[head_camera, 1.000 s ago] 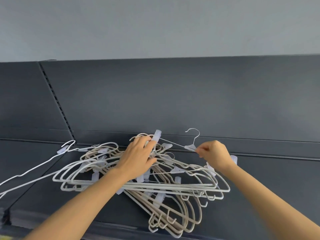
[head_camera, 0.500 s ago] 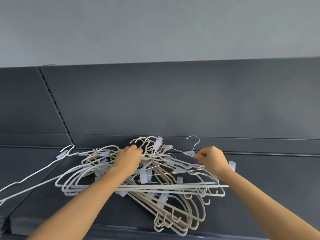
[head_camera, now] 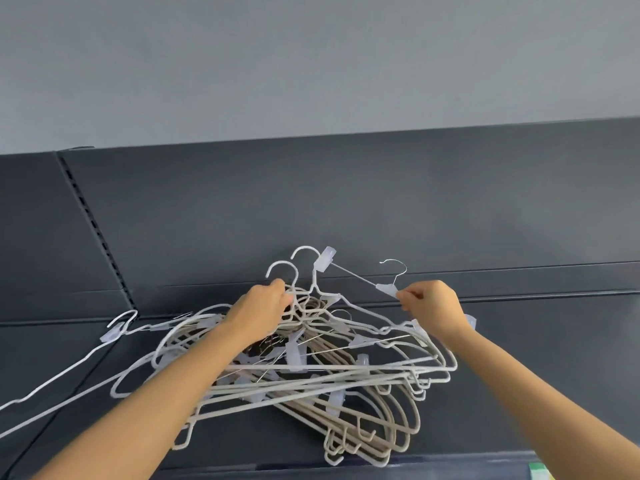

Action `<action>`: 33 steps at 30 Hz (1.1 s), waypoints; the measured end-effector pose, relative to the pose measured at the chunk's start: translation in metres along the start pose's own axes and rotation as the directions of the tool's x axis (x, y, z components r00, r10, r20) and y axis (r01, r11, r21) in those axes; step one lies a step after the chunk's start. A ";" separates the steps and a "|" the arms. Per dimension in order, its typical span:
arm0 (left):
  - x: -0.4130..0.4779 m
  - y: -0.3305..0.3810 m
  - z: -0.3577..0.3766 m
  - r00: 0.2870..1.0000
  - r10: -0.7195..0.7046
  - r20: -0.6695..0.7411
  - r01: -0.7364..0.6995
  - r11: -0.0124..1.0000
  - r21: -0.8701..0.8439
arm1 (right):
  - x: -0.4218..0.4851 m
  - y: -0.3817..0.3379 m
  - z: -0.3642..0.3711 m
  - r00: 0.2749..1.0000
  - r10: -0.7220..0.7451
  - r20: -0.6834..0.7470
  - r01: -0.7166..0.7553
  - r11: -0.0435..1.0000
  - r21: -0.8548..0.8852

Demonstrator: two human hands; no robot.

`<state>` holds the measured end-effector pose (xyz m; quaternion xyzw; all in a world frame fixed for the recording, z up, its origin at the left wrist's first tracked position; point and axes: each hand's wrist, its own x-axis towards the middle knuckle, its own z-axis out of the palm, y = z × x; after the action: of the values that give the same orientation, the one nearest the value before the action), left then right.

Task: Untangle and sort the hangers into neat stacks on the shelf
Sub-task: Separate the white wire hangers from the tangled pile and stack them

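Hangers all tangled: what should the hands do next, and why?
Probably lift the clip hanger up and rightward. The right hand pinches it near its hook, the left hand grips the pile, and its far clip sits among other hooks.

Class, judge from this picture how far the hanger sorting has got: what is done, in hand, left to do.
Done: little; no neat stack shows on the shelf. In hand: the right hand pinches a clip hanger by its centre, while the left hand grips hanger necks atop the tangled pile. Left: freeing and stacking nearly everything.
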<state>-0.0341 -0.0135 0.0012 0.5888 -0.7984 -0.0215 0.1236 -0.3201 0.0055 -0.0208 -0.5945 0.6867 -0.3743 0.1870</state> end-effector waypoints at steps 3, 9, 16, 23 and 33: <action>-0.002 0.000 0.003 0.997 0.035 0.062 -0.039 0.997 0.063 | -0.003 -0.003 -0.007 0.999 0.009 -0.039 -0.009 1.000 0.007; -0.005 -0.014 -0.004 0.987 0.099 -0.128 -0.057 0.952 0.300 | 0.002 0.014 -0.026 0.984 0.094 -0.150 -0.092 0.996 0.019; -0.010 -0.036 -0.020 0.981 0.048 -0.190 -0.009 0.980 0.196 | 0.002 0.040 -0.015 0.985 0.165 0.048 -0.160 0.981 -0.106; -0.013 -0.032 -0.023 0.978 0.065 -0.197 -0.031 0.984 0.173 | 0.012 0.034 0.014 0.960 0.168 0.224 -0.092 0.944 -0.317; 0.009 0.019 -0.017 0.975 0.165 -0.147 -0.129 0.966 0.223 | 0.010 0.046 -0.053 0.996 0.026 0.087 -0.042 0.983 0.181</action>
<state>-0.0506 -0.0141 0.0225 0.5374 -0.8248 0.1217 0.1269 -0.3909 0.0119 -0.0181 -0.5783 0.6511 -0.4068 0.2760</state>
